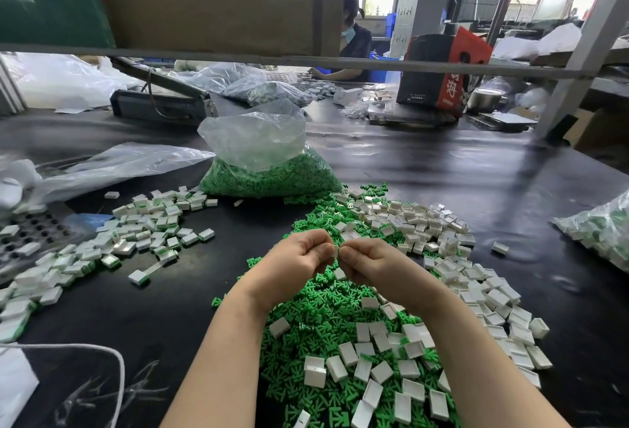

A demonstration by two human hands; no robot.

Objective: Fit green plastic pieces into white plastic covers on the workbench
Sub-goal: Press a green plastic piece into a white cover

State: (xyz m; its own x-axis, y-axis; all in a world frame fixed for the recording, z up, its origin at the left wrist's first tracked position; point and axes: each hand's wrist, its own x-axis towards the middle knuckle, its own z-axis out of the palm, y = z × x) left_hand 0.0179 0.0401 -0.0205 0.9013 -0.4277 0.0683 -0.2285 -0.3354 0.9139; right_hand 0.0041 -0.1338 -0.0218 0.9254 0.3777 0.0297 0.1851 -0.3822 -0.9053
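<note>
Your left hand (295, 259) and right hand (369, 262) pinch one white cover (337, 251) between their fingertips, above the loose green pieces (316, 312) mid-workbench (442, 169); its axis is hidden.

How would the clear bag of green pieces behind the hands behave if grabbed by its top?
The bag would probably sag and shift, since its film is thin and crumpled. It is likely heavy for a bag, being packed with green pieces. Its mouth looks open, so pieces might spill.
</note>
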